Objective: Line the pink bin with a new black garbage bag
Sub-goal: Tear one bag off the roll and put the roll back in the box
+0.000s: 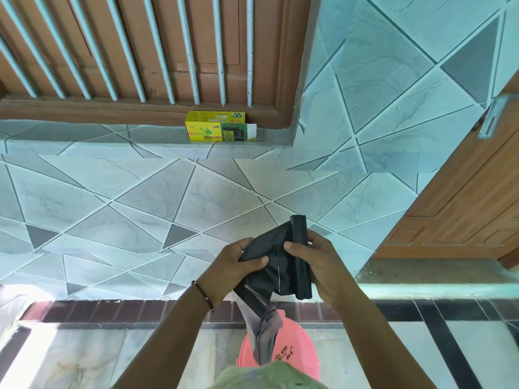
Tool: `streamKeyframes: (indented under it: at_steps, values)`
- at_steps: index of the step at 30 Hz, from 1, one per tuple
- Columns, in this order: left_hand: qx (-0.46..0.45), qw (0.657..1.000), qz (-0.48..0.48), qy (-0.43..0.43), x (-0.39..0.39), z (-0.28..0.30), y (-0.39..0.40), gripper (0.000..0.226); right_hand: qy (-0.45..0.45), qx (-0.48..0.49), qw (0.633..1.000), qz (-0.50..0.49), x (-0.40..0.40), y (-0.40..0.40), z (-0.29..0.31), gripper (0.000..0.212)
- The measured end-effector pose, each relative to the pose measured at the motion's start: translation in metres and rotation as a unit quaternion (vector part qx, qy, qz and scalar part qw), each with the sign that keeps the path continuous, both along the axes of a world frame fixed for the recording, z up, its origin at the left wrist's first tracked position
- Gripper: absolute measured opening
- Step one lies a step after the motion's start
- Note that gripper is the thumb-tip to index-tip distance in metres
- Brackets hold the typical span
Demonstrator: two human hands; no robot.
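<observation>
Fingers (262,259) pinching crinkled black garbage bag (269,270)

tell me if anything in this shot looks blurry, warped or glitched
Head view: wide-angle bending curves the blue window bars and tilts the tiled wall; horizontal tearing offsets the tile lines near the yellow cardboard bag box; the hanging tail of the black plastic garbage bag is smeared over the pink plastic bin; both hands look sharp.

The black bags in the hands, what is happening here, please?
A person is separating a new black garbage bag from a roll. The left hand pinches the loose bag, the right hand grips the roll, and a perforated line shows between them. The pink bin stands below, not yet lined. The yellow box lies on the window ledge.
</observation>
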State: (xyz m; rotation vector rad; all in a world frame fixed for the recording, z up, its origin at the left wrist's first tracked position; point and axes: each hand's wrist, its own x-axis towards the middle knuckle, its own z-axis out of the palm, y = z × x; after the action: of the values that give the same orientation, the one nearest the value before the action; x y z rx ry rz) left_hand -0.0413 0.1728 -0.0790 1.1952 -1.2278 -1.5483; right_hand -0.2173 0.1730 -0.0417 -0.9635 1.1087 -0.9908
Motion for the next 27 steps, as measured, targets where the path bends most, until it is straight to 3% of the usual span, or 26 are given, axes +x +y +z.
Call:
streamKeyframes:
  at_steps: [5, 7, 10, 12, 15, 18, 21, 24, 27]
  values:
    - [-0.051, 0.984, 0.05, -0.163, -0.01, -0.003, 0.003, 0.015, 0.232, -0.08, 0.969, -0.041, 0.016, 0.002, -0.009, 0.01]
    - [-0.052, 0.98, 0.086, -0.172, -0.015, -0.004, 0.006, 0.02, 0.207, -0.077, 0.975, -0.027, 0.017, 0.003, -0.007, 0.021]
    - [-0.044, 0.974, 0.121, -0.185, -0.014, -0.002, 0.006, 0.018, 0.108, -0.013, 0.991, 0.077, 0.009, 0.004, -0.003, 0.034]
    - [-0.051, 0.972, 0.118, -0.197, -0.01, 0.0, 0.007, 0.018, 0.114, 0.007, 0.986, 0.122, 0.004, 0.005, -0.002, 0.035]
    - [-0.101, 0.952, 0.118, -0.263, -0.004, 0.001, 0.009, 0.018, 0.12, 0.019, 0.988, 0.096, 0.002, 0.003, -0.005, 0.037]
    - [-0.086, 0.953, 0.062, -0.284, 0.004, 0.005, 0.011, 0.032, 0.109, 0.019, 0.992, 0.063, 0.001, -0.001, -0.007, 0.039]
    - [-0.067, 0.954, -0.016, -0.293, 0.007, 0.009, 0.013, 0.024, 0.142, 0.012, 0.988, 0.065, -0.001, -0.002, -0.006, 0.038]
    - [-0.068, 0.954, -0.041, -0.289, 0.009, 0.011, 0.014, 0.035, 0.179, -0.002, 0.981, 0.07, -0.001, -0.002, -0.005, 0.036]
    - [-0.082, 0.94, -0.082, -0.322, 0.006, 0.01, 0.013, 0.029, 0.295, -0.046, 0.952, 0.07, 0.001, -0.006, -0.004, 0.036]
